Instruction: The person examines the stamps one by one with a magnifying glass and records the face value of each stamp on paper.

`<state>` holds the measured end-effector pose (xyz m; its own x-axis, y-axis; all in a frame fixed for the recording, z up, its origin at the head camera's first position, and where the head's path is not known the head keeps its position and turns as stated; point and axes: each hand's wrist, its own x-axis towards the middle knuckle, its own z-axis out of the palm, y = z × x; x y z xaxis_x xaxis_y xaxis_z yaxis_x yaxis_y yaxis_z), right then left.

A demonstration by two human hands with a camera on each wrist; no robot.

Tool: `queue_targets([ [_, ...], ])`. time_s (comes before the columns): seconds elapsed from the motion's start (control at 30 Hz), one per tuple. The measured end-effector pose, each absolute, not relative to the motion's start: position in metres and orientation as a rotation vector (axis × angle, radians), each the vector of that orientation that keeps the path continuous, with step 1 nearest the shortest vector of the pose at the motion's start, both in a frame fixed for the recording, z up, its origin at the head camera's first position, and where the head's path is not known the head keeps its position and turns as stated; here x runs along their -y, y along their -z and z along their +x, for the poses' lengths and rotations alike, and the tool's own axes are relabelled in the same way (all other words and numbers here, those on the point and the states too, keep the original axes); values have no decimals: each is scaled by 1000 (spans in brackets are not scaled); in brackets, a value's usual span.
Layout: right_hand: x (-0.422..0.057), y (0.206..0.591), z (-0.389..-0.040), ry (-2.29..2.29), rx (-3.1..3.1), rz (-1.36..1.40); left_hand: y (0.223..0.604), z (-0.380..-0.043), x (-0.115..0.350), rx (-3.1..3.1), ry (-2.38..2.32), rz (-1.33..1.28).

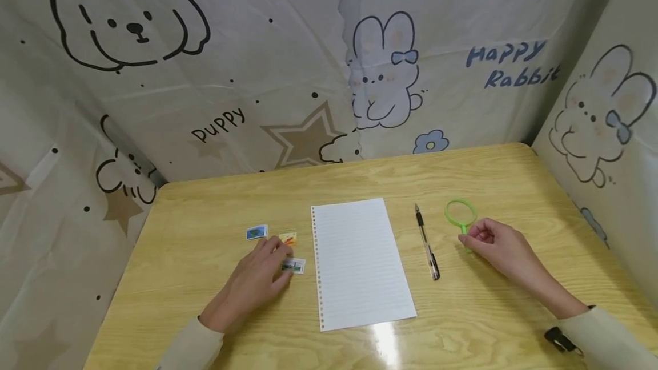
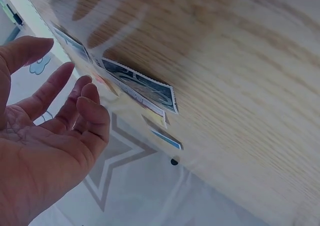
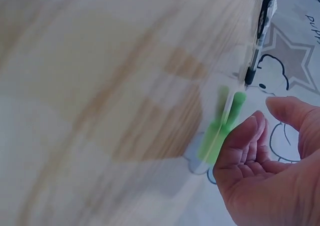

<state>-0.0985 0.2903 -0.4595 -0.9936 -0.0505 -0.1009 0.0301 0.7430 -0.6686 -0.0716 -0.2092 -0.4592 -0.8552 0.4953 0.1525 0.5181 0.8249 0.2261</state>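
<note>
My left hand (image 1: pixel 259 273) hovers low over several small stamps, fingers loosely bent and holding nothing. Around its fingertips in the head view lie a blue stamp (image 1: pixel 257 232), a yellow stamp (image 1: pixel 289 238) and a grey-green stamp (image 1: pixel 294 266). The left wrist view shows a dark stamp (image 2: pixel 142 85) close to the hand, which the hand hides from the head camera. On the right, my right hand (image 1: pixel 501 247) is at the handle of a green magnifying glass (image 1: pixel 462 222). Its thumb and fingers stand apart beside the green handle (image 3: pixel 215 141) in the right wrist view.
A lined loose-leaf sheet (image 1: pixel 360 267) lies mid-table, between the hands. Just right of it is a black pen (image 1: pixel 426 241). The wooden table (image 1: pixel 205 204) meets a cartoon-printed cloth (image 1: pixel 288 73) at the back and sides.
</note>
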Motion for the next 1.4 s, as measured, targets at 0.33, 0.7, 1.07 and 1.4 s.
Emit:
queue_targets([
  [0.33, -301, 462, -108, 1039, -2784, -57, 460, -71, 212, 2887, 374, -807],
  [0.7, -303, 464, -116, 982, -2767, -63, 461, -70, 211, 2900, 404, -783],
  [1.07, -298, 463, -116, 887, -2831, -113, 466, -67, 210, 2890, 444, -759],
  [1.4, -294, 463, -115, 920, -2802, -103, 467, -69, 206, 2917, 459, -760],
])
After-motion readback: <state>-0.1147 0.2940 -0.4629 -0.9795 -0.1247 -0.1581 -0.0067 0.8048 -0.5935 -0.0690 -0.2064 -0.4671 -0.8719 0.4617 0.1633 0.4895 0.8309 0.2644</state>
